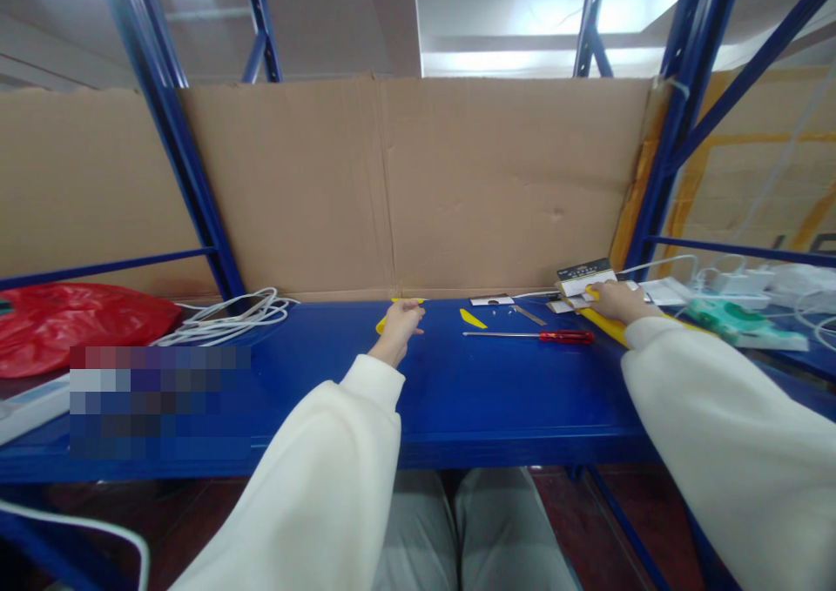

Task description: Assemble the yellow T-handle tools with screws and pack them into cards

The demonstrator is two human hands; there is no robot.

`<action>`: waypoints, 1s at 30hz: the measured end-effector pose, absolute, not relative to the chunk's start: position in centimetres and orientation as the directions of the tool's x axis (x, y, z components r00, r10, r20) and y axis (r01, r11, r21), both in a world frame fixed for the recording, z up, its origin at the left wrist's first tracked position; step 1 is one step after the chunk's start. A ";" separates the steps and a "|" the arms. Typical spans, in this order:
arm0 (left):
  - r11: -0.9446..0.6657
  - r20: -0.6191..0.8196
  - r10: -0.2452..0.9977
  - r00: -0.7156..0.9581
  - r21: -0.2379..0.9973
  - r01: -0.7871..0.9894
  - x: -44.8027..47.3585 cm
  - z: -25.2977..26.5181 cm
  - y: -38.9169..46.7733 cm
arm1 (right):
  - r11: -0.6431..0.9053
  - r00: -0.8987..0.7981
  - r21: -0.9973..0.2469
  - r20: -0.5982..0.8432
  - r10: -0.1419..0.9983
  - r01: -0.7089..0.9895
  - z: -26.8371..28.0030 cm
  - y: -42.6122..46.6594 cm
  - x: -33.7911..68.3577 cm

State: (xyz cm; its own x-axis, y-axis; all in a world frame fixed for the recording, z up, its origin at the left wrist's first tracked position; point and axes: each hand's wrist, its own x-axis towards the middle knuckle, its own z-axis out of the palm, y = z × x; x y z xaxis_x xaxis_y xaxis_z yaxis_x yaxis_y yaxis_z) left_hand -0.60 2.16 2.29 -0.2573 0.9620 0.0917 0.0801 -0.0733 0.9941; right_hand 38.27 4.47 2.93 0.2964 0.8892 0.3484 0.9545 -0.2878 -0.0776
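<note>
My left hand (401, 319) is at the middle of the blue tabletop, fingers closed on a yellow piece (380, 324) that mostly hides behind them. Further right, my right hand (617, 301) closes around a yellow part (593, 292) beside a black-and-white printed card (586, 272). A longer yellow strip (604, 325) runs beneath that hand. Between the hands lie a flat pointed yellow piece (471, 319), a thin metal strip (529, 315) and tiny bits too small to name. Nearer to me rests a screwdriver (565, 337) with a red handle.
A red plastic bag (84, 325) and a coiled white cable (232, 317) occupy the left side. At right are a green-and-white package (744, 321) and white cables (813, 308). Cardboard (496, 182) walls off the back between blue metal posts (676, 130).
</note>
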 end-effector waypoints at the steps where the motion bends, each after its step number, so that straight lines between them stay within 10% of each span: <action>1: -0.073 0.092 0.962 -0.257 0.994 0.084 -0.6 2.3 2.2 | -0.290 0.301 -0.087 0.355 0.885 0.953 2.9 4.4 38.1; 9: -0.096 0.132 0.963 -0.234 0.983 0.158 -0.5 1.9 2.5 | -0.303 0.353 -0.181 0.485 0.800 0.936 3.7 3.7 36.1; 16: -0.135 0.405 0.859 -0.313 0.769 0.625 -2.4 1.8 3.5 | -0.106 0.410 -0.484 0.582 0.703 0.869 4.7 3.9 31.3; 23: 0.027 0.441 0.838 -0.322 0.556 0.831 -5.0 1.2 3.7 | 0.302 0.089 -0.526 0.594 0.799 0.795 1.8 3.7 28.0; 30: -0.003 0.308 0.940 -0.144 0.432 0.902 -5.5 0.2 4.3 | 0.357 -0.018 -0.545 0.530 0.848 0.759 0.9 2.8 27.7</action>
